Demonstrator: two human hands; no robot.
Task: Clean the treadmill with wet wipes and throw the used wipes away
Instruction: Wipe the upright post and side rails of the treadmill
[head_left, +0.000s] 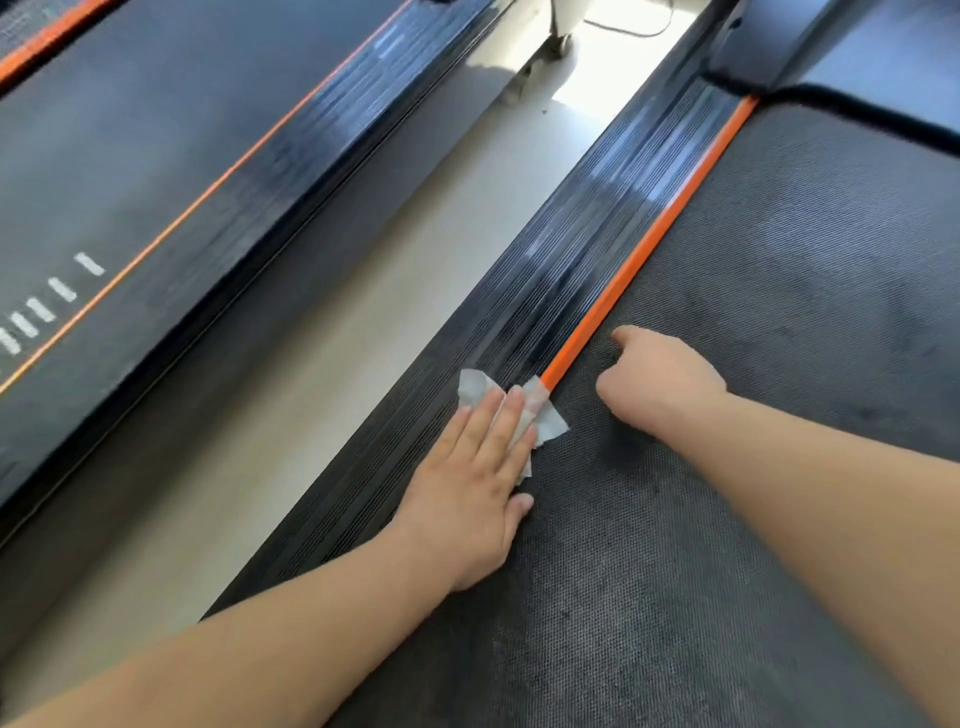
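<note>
- Head view, and we're mid-stroke: the left hand (478, 483) lies flat, fingers straight and together, pressing the wipe (548, 423) onto the treadmill (763, 52) along its ribbed rail (597, 234).
- The wipe sits under those fingers. Crumpled corners poke out past the fingertips and to their right, and one corner laps over the orange strip (675, 208) toward the belt (779, 467).
- The right hand (660, 384) is just right of the left one, across the strip. Its fingers are curled into a loose fist with nothing visible in it, knuckles down on the belt (a prop for balance, I'd guess).
- Progress check: ahead of the left fingertips the rail shines in streaks. That could be damp from wiping or plain window glare, and I can't tell which.
- Around the right hand the belt shows pale dusty patches and darker smudges, so it reads as not yet cleaned.
- To my eye this is early-to-middle going. The rest of the rail, the belt and the far housing all look outstanding.
- The throwing-away is not done either: the wipe is in use, and no bin is in sight.
- Left of the left hand, across a strip of floor (395, 270), stands a second treadmill (156, 156), with neither hand near it.
</note>
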